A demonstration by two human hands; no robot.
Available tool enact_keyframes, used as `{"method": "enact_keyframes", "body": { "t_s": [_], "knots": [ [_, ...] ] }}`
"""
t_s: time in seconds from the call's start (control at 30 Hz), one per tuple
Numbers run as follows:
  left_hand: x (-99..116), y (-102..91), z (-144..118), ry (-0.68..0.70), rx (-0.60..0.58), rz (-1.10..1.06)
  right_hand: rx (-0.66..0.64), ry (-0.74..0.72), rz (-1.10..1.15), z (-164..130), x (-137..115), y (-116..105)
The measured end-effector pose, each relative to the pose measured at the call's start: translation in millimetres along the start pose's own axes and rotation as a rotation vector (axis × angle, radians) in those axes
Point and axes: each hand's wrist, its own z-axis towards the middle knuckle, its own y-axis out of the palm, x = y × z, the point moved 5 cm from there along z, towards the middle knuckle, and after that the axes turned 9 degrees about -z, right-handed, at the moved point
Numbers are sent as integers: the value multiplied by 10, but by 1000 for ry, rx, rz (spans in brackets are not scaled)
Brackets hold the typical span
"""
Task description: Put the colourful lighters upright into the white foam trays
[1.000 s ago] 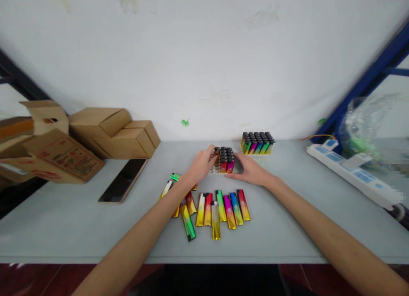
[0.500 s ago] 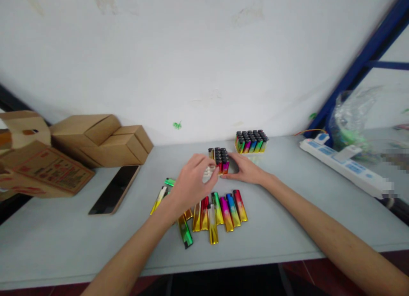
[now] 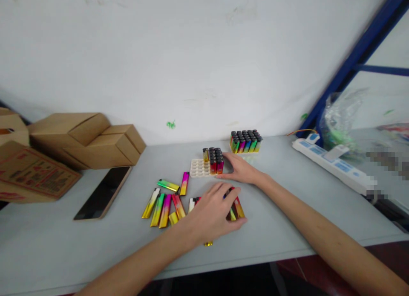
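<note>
My left hand (image 3: 215, 213) is over the loose lighters on the table, thumb and fingers apart around a red-and-gold lighter (image 3: 238, 207) and its neighbours. It hides part of that row. My right hand (image 3: 241, 168) grips the right end of a white tray (image 3: 198, 168), thumb at the front and fingers behind. Upright lighters (image 3: 216, 161) with black tops fill the tray's right side, while round holes show on its left. More shiny lighters lie to the left, among them a purple-and-gold one (image 3: 184, 184) and a green-and-gold one (image 3: 168, 185).
Another tray packed with upright lighters (image 3: 245, 141) stands by the wall. A dark phone (image 3: 104, 192) lies at left, in front of cardboard boxes (image 3: 86, 138). On the right are a white power strip (image 3: 332, 161) and a clear plastic bag (image 3: 340, 121).
My left hand has moved from the tray down and right to the loose lighters, uncovering the tray's holes. My right hand stays at the tray. The view has shifted slightly.
</note>
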Motion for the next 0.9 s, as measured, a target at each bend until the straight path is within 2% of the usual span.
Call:
{"method": "enact_keyframes", "body": {
  "t_s": [0.13,0.2,0.33,0.47,0.6,0.7,0.77,0.9],
  "knots": [
    [-53,-136,35,-29,133,-245,5,-10,11,-4,38,32],
    [-113,-201,55,-73,138,-452,5,-34,22,-5,55,50],
    [-254,-265,87,-256,136,-889,15,-88,42,-12,83,80],
    [-332,-330,109,-329,248,-998,24,-87,42,-23,100,93],
    [-418,-292,116,-378,295,-1208,16,-67,55,-28,92,90],
    [-476,-274,101,-446,342,-1269,21,-82,64,-27,90,89],
    [-461,-271,96,-483,311,-1260,29,-102,67,-24,90,88],
    [-331,-280,103,-479,172,-1277,16,-103,63,-18,79,80]
  ]
}}
